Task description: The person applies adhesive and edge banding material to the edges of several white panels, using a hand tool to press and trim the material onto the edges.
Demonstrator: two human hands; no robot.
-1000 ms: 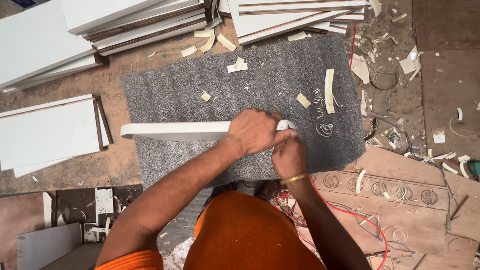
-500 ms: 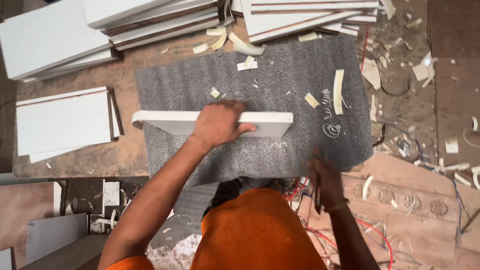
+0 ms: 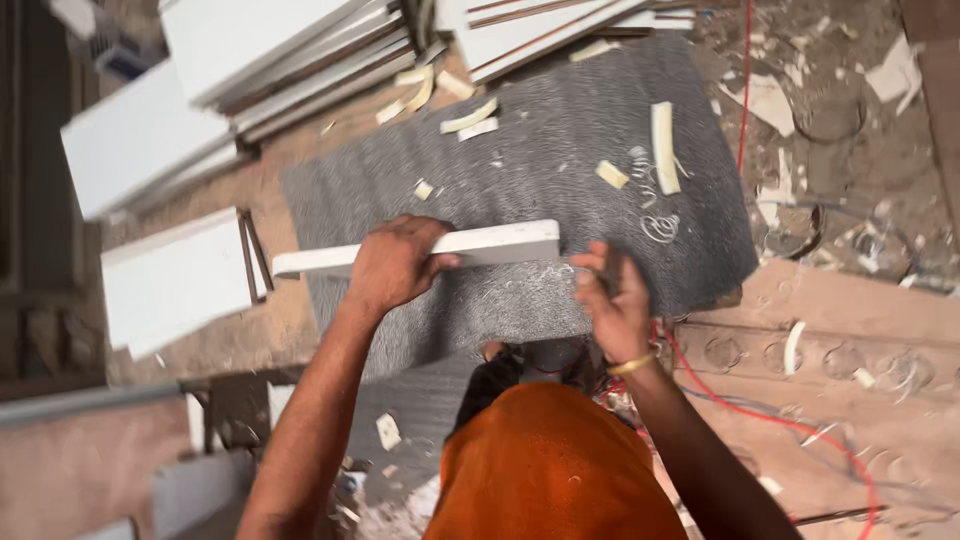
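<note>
Under both hands a large grey textured mat [image 3: 560,150] is spread over the brown work surface [image 3: 300,330], and it is seen reaching well beyond the fingers on the far side. Beyond the left hand, stacks of white panels [image 3: 270,60] are laid in layers, and more white panels [image 3: 540,25] are piled beyond the right hand. Beside the left forearm, on the outer side, a single white board [image 3: 175,285] is placed flat on the surface.

On the mat, a long white strip of board [image 3: 490,243] is held on its edge. It is gripped near its middle by the left hand [image 3: 395,265], whose fingers are closed over the top of it, with the thumb on the near side. One end of the strip is seen past the left hand on the outer side; the other end stops just beside the right hand [image 3: 615,300].

The right hand is lifted near that end and is blurred; its fingers seem partly curled, but whether something is pinched in them cannot be told. A gold bangle [image 3: 632,364] is worn on its wrist.

Beyond the right hand, cream offcuts [image 3: 662,147] and thin curled shavings [image 3: 655,228] are scattered on the mat. A red cable [image 3: 745,400] is seen beside the right forearm.
</note>
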